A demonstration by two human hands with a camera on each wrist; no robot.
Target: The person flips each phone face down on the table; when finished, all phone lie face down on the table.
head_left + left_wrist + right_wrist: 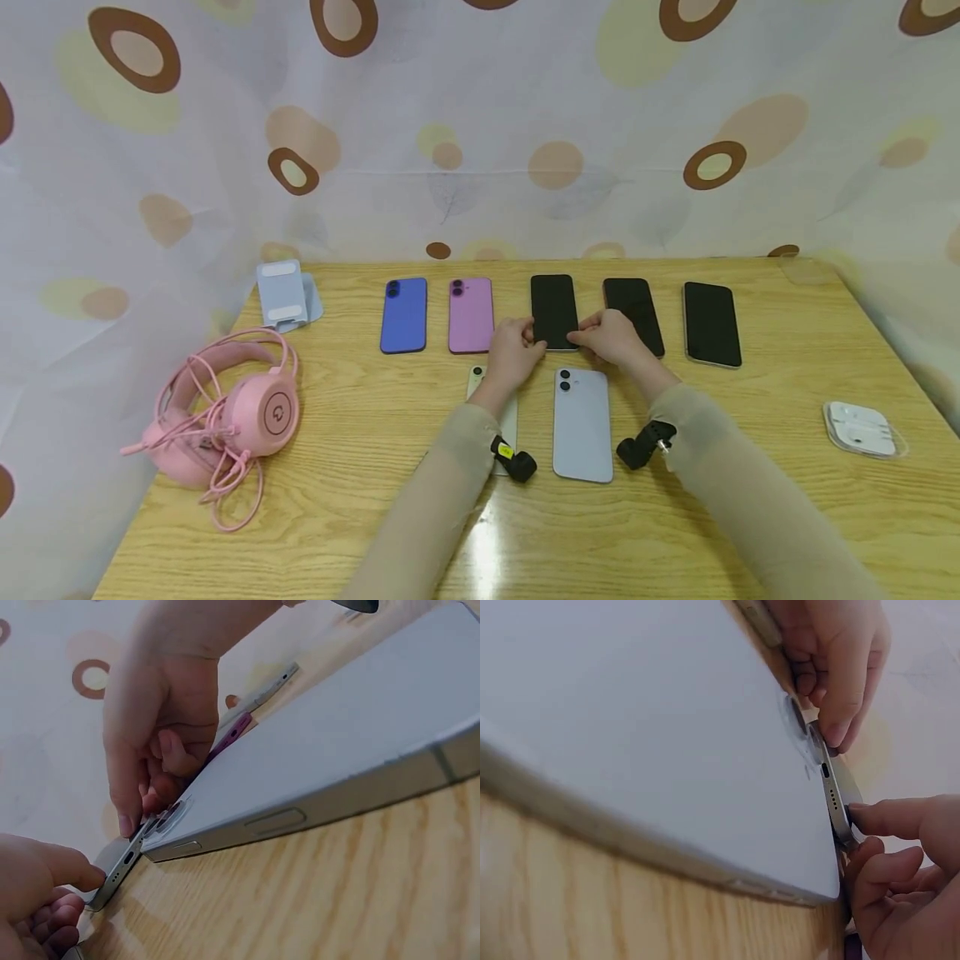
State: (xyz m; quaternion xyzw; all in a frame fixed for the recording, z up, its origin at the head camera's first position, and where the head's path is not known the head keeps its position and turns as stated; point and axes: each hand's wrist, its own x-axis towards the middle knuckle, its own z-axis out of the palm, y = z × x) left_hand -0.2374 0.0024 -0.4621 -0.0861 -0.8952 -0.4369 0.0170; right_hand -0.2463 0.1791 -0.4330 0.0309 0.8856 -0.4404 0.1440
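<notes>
At the table (352,400), only wrist views show the black phone's (554,310) likely port (826,771).

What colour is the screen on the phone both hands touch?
Black; the screen shows best in the head view.

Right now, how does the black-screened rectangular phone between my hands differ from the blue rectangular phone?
The black-screened rectangular phone lies screen up, while the blue rectangular phone lies back up. Your left hand and right hand hold the black-screened phone's near corners; no hand touches the blue phone. Both have rounded corners and are in the back row.
</notes>
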